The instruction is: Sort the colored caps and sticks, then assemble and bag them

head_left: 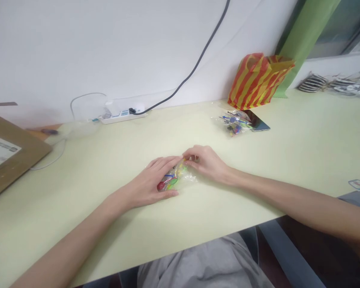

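Note:
A small clear plastic bag (173,181) of colourful plastic pieces lies on the pale green table (156,228) between my hands. Red, blue, green and yellow parts show through the film; their exact kind is hard to make out. My left hand (151,181) rests over the bag's left side, fingers stretched out and thumb apart on the near side. At the bag's upper right edge, the thumb and forefinger of my right hand (205,162) are pinched together on the plastic. My left fingers partly cover the bag.
Toward the back right lie another bag of coloured pieces (235,123) and a dark phone (258,121), before a red-and-yellow striped bag (258,82). A power strip (123,115) with a black cable (195,68) sits by the wall. A cardboard box (21,160) stands left.

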### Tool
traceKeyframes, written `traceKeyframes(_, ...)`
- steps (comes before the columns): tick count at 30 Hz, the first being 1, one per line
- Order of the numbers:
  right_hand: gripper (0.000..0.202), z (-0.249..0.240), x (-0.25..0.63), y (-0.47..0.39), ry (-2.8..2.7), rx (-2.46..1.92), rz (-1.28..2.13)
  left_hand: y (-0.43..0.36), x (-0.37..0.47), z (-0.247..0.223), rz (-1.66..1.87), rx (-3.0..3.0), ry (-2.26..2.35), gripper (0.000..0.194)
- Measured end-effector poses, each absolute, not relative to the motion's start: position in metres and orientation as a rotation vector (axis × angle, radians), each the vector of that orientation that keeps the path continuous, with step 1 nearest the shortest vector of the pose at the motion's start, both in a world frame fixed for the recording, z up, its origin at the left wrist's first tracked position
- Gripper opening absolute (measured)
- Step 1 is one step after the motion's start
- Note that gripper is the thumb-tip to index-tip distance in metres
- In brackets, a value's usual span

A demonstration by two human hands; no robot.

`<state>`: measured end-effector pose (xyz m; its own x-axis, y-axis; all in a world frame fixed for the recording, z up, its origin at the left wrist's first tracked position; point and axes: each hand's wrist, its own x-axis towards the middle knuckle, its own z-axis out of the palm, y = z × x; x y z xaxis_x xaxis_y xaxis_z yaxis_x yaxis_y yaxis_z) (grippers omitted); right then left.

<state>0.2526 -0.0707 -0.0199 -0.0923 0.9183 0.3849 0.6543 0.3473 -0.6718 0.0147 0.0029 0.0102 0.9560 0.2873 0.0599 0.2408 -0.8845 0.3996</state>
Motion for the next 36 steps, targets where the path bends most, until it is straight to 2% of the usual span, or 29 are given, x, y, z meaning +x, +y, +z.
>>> traceKeyframes(3, 0.017, -0.021, 0.253, -0.071, -1.784, -1.37, 0.498, 0.002, 0.015, 0.01, 0.153, 2.724, 0.386, 0.085)
traceKeyframes(8, 0.01, -0.02, 0.254, -0.072, -1.851, -1.436, 0.379, 0.003, 0.013, 0.01, 0.165, 2.737, 0.423, 0.087)
traceKeyframes(16, 0.035, -0.019, 0.259, -0.068, -2.048, -1.315, 0.328, 0.009, 0.01, 0.008, 0.204, 2.743, 0.484, 0.087)
traceKeyframes(23, 0.05, -0.019, 0.262, -0.069, -2.169, -1.22, 0.309, 0.009, 0.007, 0.008, 0.188, 2.758, 0.567, 0.088)
traceKeyframes(29, 0.05, -0.027, 0.266, -0.065, -2.085, -1.271, 0.367, 0.009, 0.01, 0.008, 0.234, 2.811, 0.611, 0.084)
traceKeyframes(34, 0.064, -0.024, 0.264, -0.067, -2.051, -1.198, 0.477, 0.007, 0.01, 0.009, 0.281, 2.839, 0.604, 0.085)
traceKeyframes(36, 0.062, -0.019, 0.263, -0.07, -2.009, -1.195, 0.491, 0.007, 0.01, 0.01, 0.294, 2.841, 0.625, 0.086)
